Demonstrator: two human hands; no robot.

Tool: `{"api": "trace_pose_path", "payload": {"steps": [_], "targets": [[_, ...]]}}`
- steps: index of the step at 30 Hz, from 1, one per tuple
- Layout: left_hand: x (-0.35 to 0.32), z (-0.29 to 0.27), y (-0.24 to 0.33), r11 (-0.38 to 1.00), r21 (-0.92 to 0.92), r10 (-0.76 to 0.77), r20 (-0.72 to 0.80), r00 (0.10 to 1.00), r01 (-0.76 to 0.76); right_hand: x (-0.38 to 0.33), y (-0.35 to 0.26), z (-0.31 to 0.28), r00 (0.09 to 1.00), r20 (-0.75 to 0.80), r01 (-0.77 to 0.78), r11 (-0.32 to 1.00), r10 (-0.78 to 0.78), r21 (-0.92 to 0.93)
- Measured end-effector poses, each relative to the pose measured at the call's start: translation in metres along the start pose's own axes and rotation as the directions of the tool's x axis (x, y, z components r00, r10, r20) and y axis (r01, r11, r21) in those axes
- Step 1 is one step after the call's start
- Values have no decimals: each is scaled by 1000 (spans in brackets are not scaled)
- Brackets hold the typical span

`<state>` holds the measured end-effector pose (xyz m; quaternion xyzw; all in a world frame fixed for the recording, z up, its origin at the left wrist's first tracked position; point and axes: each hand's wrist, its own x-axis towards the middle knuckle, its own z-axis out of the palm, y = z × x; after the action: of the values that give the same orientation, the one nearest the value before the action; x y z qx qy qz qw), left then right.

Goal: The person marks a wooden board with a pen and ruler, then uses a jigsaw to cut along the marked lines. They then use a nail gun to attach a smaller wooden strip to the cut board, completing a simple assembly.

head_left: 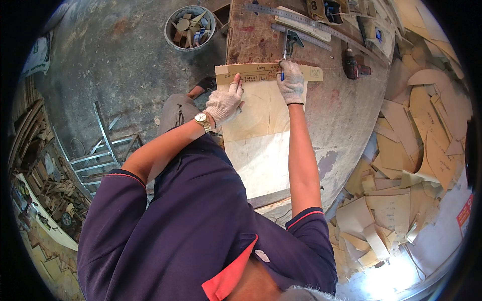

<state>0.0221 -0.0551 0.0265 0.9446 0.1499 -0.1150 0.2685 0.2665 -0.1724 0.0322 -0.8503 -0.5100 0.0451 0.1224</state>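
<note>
Brown strip steadied by one gloved hand, blue pen held in the other

A long brown strip [228,71] bearing handwritten marks is laid crosswise over the far end of a pale plywood board [256,160], and the board's right edge is overshot by the strip. The strip is pressed from above, toward the board's left edge, by the gloved left hand [224,103]; its index finger is stretched forward, its thumb is held apart, and nothing is seen to be clamped between them. A wristwatch [202,119] is worn on the left wrist. Near the board's far right corner, a blue pen [282,76] is gripped between the closed fingers of the gloved right hand [291,83]; whether the strip is touched by the pen's tip cannot be told.

The board is supported by a worn workbench [346,115]. Beyond the board's far end, a square with a dark green head [292,40] and steel rulers [281,12] are set out on the bench. To the far right of the board, a red and black drill [351,64] is laid down. Farther right of the board, tan cut sheets [391,208] are heaped, some of them marked by hand. To the far left of the board, a bucket [213,25] is filled with scraps [185,32], and a metal frame [103,125] is stood on the floor, left of the board.
</note>
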Motion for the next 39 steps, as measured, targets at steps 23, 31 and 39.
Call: {"api": "trace_pose_path", "payload": {"steps": [23, 31, 39], "targets": [[-2, 0, 1, 996, -84, 3, -65, 998, -9, 27, -130, 12, 882, 447, -461, 477, 151, 748], [-2, -2, 2, 997, -81, -19, -23, 1000, 17, 27, -123, 26, 885, 447, -434, 580, 130, 690], [-2, -4, 2, 993, -110, -40, -5, 999, 40, 27, -121, 30, 885, 447, -422, 627, 129, 655]]}}
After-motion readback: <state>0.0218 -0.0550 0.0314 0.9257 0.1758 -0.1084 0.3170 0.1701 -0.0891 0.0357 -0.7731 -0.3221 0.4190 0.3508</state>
